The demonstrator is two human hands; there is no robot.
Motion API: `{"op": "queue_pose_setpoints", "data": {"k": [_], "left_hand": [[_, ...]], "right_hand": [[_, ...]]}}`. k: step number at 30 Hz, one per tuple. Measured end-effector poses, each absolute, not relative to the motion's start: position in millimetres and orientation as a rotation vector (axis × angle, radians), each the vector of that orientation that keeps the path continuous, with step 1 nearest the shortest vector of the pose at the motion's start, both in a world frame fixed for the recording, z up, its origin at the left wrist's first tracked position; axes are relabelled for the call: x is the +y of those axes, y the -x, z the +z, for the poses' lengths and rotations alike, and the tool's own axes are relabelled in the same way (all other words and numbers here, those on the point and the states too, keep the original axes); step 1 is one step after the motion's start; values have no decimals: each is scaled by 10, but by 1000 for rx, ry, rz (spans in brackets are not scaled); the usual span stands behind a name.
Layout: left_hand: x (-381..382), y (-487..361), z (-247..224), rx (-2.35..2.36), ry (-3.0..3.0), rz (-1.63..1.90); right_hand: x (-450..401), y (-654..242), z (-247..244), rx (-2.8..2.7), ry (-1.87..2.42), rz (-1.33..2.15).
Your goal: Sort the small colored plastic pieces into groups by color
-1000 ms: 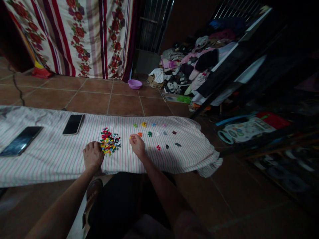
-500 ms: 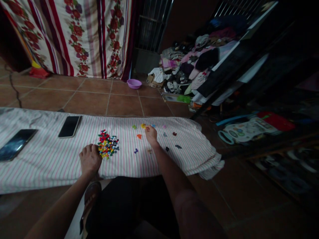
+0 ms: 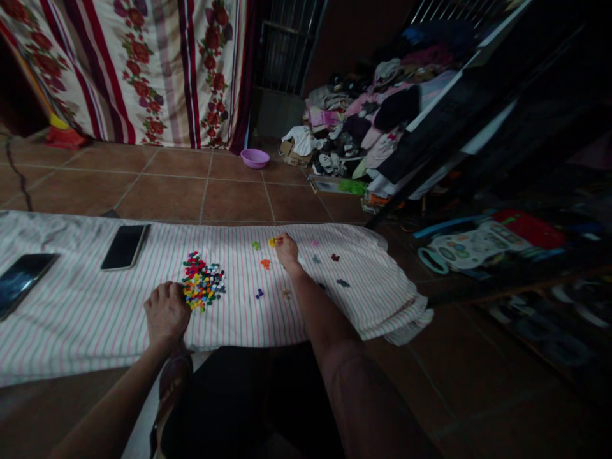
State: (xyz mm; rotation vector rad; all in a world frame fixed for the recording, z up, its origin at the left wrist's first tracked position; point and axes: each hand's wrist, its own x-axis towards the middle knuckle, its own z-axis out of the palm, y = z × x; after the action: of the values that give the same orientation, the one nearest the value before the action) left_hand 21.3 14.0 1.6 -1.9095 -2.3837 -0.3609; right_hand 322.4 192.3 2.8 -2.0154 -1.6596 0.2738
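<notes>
A pile of small coloured cubes (image 3: 203, 284) lies on a striped cloth (image 3: 119, 319). My left hand (image 3: 166, 311) rests at the pile's left edge, palm down with loosely bent fingers. To the right, my right hand (image 3: 287, 250) has its fingertips pinched together at a little yellow cluster (image 3: 272, 242); what is between them is too small to make out. Around it lie small groups sorted by colour: green (image 3: 255, 245), orange (image 3: 264, 264), purple (image 3: 259, 293), tan (image 3: 286, 294), grey (image 3: 316, 259), pink (image 3: 314, 243), dark red (image 3: 335, 257) and dark grey-blue (image 3: 342, 283).
Two phones, one dark (image 3: 124, 247) and one glossy (image 3: 23, 280), lie at the cloth's left. Beyond are a tiled floor, a purple basin (image 3: 255, 159), a floral curtain (image 3: 167, 76) and a heap of clothes (image 3: 354, 121). A toy panel (image 3: 478, 245) sits at the right.
The view has shifted slightly. My right hand stays at the yellow cluster and now covers the light blue pieces beside it. My left hand remains by the pile.
</notes>
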Motion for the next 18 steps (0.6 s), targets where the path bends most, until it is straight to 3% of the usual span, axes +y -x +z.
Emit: {"op": "queue_pose_setpoints", "data": {"k": [18], "left_hand": [[151, -196, -23, -2376, 1904, -363]], "right_hand": [[1940, -3278, -19, -1742, 1917, 309]]}}
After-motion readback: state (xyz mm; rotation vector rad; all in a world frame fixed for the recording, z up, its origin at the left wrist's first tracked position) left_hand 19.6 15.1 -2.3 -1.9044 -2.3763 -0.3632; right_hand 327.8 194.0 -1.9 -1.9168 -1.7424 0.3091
